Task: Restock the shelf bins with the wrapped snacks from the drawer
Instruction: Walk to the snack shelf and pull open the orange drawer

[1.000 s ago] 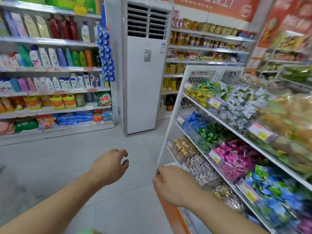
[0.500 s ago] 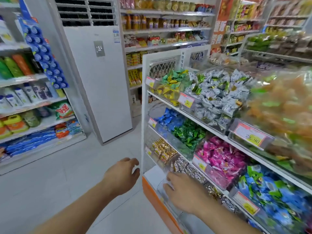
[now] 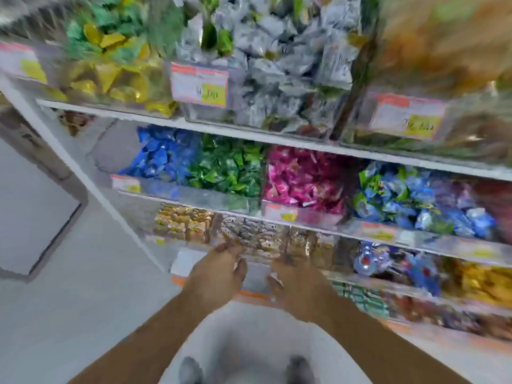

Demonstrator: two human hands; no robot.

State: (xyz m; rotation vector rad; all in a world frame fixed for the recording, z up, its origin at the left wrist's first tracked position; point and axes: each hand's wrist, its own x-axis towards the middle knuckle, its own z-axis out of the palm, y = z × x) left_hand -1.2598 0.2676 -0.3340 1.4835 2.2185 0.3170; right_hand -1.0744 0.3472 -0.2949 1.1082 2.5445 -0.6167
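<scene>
A white shelf (image 3: 277,139) in a shop aisle is being viewed from directly in front, above a pale floor (image 3: 69,314); clear bins (image 3: 199,84) of wrapped snacks (image 3: 299,176) are being carried on its tiers. Both hands are being held low at the bottom tier, side by side and near each other. The left hand (image 3: 219,270) is being held loosely spread, gripping nothing; the right hand (image 3: 299,286) is blurred, so its grip cannot be told. Compared with the earlier frame, the shelf is being faced squarely and more closely, and the left hand is being held nearer the right.
</scene>
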